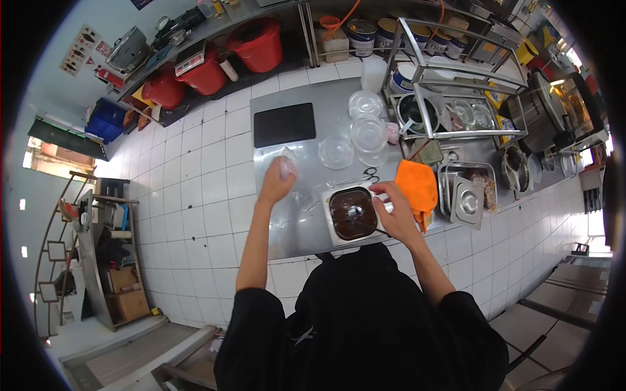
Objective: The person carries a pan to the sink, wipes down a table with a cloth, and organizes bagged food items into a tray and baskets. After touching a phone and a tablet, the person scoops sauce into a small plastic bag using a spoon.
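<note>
My left hand [277, 181] is closed around a crumpled piece of clear plastic [287, 161], probably a bag, above the left part of the steel table. At the table's near edge stands a square steel pan [329, 215] holding dark brown sauce [349, 225]. My right hand [396, 214] curls over the pan's right rim, thumb and fingers on it; a small white patch shows between them. A dark handle leans across the pan's lower right corner. Black-handled scissors [371, 174] lie just beyond the pan. An orange cloth [416, 187] is right of my right hand.
A black flat slab [284, 125] lies at the far left of the table [293, 228]. Several clear plastic lids or containers [336, 152] are in the middle. To the right are a steel rack [456, 135], a steel tray with a lid [467, 202] and pots. Red tubs [254, 49] stand behind.
</note>
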Tool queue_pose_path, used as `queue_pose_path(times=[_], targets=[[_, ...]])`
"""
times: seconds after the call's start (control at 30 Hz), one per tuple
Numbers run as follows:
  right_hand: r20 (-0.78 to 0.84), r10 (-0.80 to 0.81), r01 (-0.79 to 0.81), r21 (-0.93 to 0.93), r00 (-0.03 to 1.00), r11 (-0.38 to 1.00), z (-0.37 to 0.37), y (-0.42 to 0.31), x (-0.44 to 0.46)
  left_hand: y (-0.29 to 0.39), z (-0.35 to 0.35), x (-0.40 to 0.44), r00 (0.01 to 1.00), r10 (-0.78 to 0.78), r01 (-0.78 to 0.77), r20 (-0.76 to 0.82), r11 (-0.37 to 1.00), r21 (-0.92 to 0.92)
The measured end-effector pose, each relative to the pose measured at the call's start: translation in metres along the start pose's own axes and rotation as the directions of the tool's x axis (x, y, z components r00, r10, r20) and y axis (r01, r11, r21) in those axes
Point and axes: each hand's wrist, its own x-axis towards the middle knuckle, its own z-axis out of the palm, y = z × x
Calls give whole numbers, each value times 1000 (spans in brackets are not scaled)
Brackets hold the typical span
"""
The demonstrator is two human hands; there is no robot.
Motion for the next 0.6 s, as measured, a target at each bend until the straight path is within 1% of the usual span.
queue_pose_path(times=[0.03,0.07,0.1,0.17,0.2,0.23,0.27,0.3,0.33,0.37,0.4,0.43,0.47,0.57,0.6], targets=[[37,-4,0,113,999,994,23,-9,6,23,-13,-20,999,-32,36,33,992,-118],[68,-9,-6,220,998,975,45,-19,9,39,-21,-39,999,5,0,44,993,-121],[117,-11,-13,206,993,978,68,-24,10,50,-25,-60,998,46,-38,52,990,-133],[229,-33,2,134,973,991,114,-20,13,59,-28,-98,994,20,-8,108,993,-114],[283,-41,22,68,958,997,131,-17,9,44,-18,-117,994,53,-47,92,996,-70],[356,85,-113,59,931,992,143,-25,2,49,-12,-135,995,98,-96,26,993,-64],[283,30,-49,57,959,997,167,-3,-9,69,-19,-143,985,-10,34,174,990,-135],[335,-35,6,87,942,996,162,-9,-12,63,-9,-149,959,275,-269,62,959,-83],[367,-115,75,120,923,990,173,2,-15,60,-3,-158,963,263,-256,53,961,-108],[268,-409,344,258,872,903,185,27,-16,65,-1,-164,973,190,-175,130,977,-121],[372,-338,228,309,864,923,185,28,-18,35,21,-177,988,149,-141,34,974,-174],[433,-204,150,157,878,976,184,29,-20,30,28,-186,997,66,-59,29,979,-196],[488,-67,67,18,870,998,188,29,-17,27,27,-190,999,-41,43,13,978,-204],[569,34,44,-123,822,991,185,36,-16,18,22,-185,992,-44,61,116,987,-151],[566,30,20,-82,824,996,186,37,-17,27,14,-181,988,-25,48,150,988,-149]])
